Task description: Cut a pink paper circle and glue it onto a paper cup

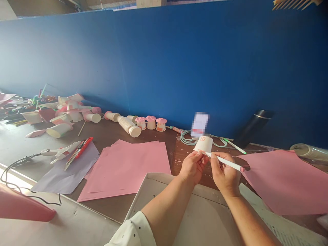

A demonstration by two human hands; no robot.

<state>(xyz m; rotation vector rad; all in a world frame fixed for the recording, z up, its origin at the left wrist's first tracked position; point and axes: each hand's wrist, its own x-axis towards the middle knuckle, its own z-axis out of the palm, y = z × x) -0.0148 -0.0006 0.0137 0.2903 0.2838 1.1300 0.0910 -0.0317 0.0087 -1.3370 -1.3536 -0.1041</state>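
Note:
My left hand grips a white paper cup, upside down, near its rim. An orange-pink window shape is drawn on the cup's side, with more colour lower down by my fingers. In my right hand is a white marker with a pink end cap; its tip meets the cup's lower side. Several finished-looking cups with pink paper roofs stand in a row by the blue partition. Beside them lies a stack of plain paper cups on its side.
Pink paper sheets lie left of my arms, another pink sheet to the right. A glue gun and red utility knife rest on lilac paper. A dark bottle leans at the partition. A white tray sits beneath my forearms.

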